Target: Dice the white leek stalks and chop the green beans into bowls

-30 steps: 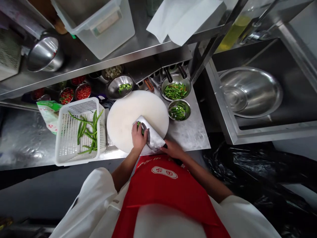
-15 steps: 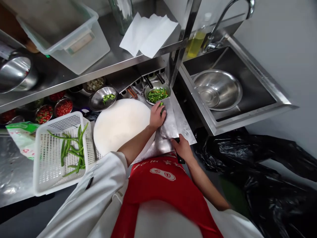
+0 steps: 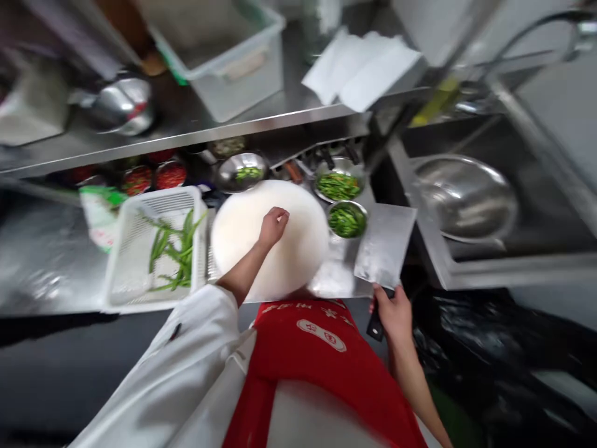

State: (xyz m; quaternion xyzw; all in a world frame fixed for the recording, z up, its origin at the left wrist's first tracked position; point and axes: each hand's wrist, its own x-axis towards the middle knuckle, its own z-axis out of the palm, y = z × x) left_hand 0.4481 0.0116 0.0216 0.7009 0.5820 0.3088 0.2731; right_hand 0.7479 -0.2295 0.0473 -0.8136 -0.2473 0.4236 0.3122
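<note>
- While the right hand (image 3: 394, 313) wrapped the black handle (image 3: 375, 325), the cleaver (image 3: 388, 239) was just right of the small bowl (image 3: 364, 223) of cut greens (image 3: 345, 221).
- The left hand (image 3: 273, 228), fingers curled together, was over the white board (image 3: 242, 218); whether it held anything, I couldn't tell.

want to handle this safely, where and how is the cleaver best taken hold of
Take the cleaver by its black handle, probably from the near side, where the right hand grips it: the slim handle points back toward the red apron, and the broad blade extends away.
</note>
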